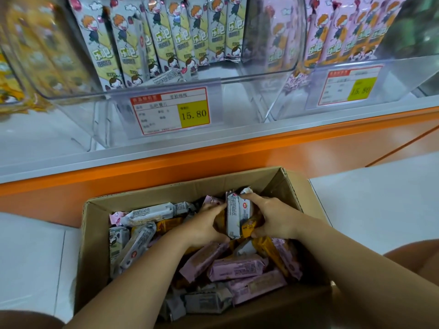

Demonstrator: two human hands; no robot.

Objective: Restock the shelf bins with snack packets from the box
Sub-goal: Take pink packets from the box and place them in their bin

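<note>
An open cardboard box (95, 224) on the floor holds several loose snack packets in white, pink and orange wrappers. Both hands are inside it at the far right. My left hand (204, 227) and my right hand (275, 219) press from either side on a small upright bundle of packets: white packets (234, 214) with an orange one (248, 227) beside them. Above, a clear shelf bin (114, 108) holds standing white-and-yellow packets (180, 36). To its right a second clear bin (403, 74) holds pink packets (342, 32).
A third bin with yellow packets (28, 55) sits at the far left. Price tags reading 15.80 (171, 112) hang on the bin fronts. An orange shelf edge (213, 157) runs above the box. My knees (415, 260) flank the box on the white tiled floor.
</note>
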